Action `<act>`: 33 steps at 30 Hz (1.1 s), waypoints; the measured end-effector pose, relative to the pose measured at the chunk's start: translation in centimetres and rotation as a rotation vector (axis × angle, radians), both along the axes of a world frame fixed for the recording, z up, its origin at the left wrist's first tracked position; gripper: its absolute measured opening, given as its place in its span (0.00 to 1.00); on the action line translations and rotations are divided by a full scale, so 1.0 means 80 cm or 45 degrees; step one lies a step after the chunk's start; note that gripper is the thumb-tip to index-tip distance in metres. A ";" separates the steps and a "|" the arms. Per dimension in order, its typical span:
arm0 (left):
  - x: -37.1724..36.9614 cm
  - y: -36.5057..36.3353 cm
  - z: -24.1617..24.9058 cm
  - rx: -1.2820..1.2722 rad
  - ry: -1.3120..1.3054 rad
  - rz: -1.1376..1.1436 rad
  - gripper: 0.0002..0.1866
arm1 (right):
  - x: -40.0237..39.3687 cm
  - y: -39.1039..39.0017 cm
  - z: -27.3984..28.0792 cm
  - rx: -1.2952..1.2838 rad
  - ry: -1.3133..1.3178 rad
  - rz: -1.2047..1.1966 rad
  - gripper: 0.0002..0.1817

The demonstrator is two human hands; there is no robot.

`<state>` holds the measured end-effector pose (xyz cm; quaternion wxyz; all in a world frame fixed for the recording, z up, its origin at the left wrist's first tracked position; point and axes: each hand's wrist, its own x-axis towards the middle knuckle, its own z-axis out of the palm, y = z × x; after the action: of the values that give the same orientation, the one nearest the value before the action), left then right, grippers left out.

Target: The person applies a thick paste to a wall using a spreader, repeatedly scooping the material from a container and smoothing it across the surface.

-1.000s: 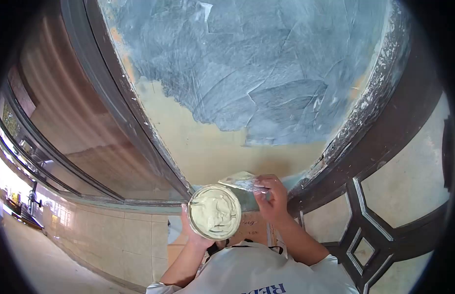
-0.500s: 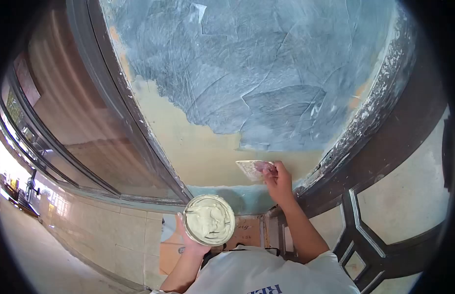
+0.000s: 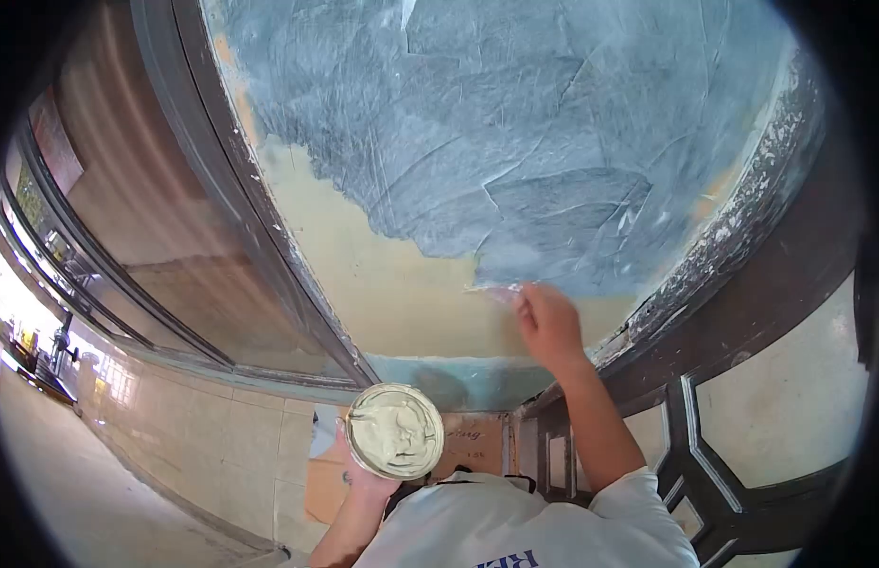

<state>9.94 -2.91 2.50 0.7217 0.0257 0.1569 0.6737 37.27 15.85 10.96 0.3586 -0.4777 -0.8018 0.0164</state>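
Putty (image 3: 392, 431) fills the tub (image 3: 437, 456), which is gripped from beneath by the half-curled left hand (image 3: 371, 481). At the wall (image 3: 383, 293), the scraper (image 3: 499, 292) is pinched between the right hand's (image 3: 550, 327) nearly closed fingers.

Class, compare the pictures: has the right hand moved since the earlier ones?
Yes. The right hand has moved upward, to the blue patch's lower edge.
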 end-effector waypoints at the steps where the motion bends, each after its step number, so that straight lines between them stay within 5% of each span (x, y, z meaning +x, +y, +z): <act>1: -0.002 0.003 0.000 0.005 0.000 -0.002 0.43 | 0.000 0.003 0.019 0.005 0.000 -0.002 0.12; 3: -0.008 0.005 -0.003 -0.028 -0.029 -0.001 0.43 | 0.002 -0.004 0.061 0.295 0.429 -0.212 0.11; 6: -0.016 0.015 -0.006 -0.002 0.024 -0.044 0.43 | 0.000 -0.016 0.081 0.180 0.318 -0.104 0.10; 10: -0.030 0.026 0.001 0.035 0.002 -0.112 0.43 | -0.027 -0.009 0.018 0.055 -0.022 0.085 0.09; 15: -0.052 0.044 0.010 0.091 0.133 -0.182 0.47 | -0.019 -0.014 0.072 0.242 0.441 -0.245 0.09; 18: -0.062 0.056 0.011 0.037 0.030 -0.203 0.47 | -0.019 -0.016 0.064 0.160 0.303 -0.071 0.11; 20: -0.066 0.059 0.019 0.029 -0.015 -0.239 0.47 | -0.022 -0.006 0.032 0.033 -0.132 0.119 0.10; 26: -0.084 0.072 0.015 0.049 0.156 -0.287 0.47 | -0.014 -0.030 0.110 0.198 0.220 -0.222 0.12; 29: -0.091 0.078 0.005 0.125 -0.014 -0.321 0.43 | -0.027 -0.021 0.077 0.086 -0.061 0.093 0.13; 33: -0.089 0.084 0.009 0.141 0.143 -0.324 0.43 | -0.027 -0.015 0.090 0.176 -0.062 -0.088 0.14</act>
<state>2.81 3.79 3.22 0.7889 0.1229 0.1551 0.5818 35.13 14.63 18.15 0.3715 -0.4794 -0.7926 -0.0628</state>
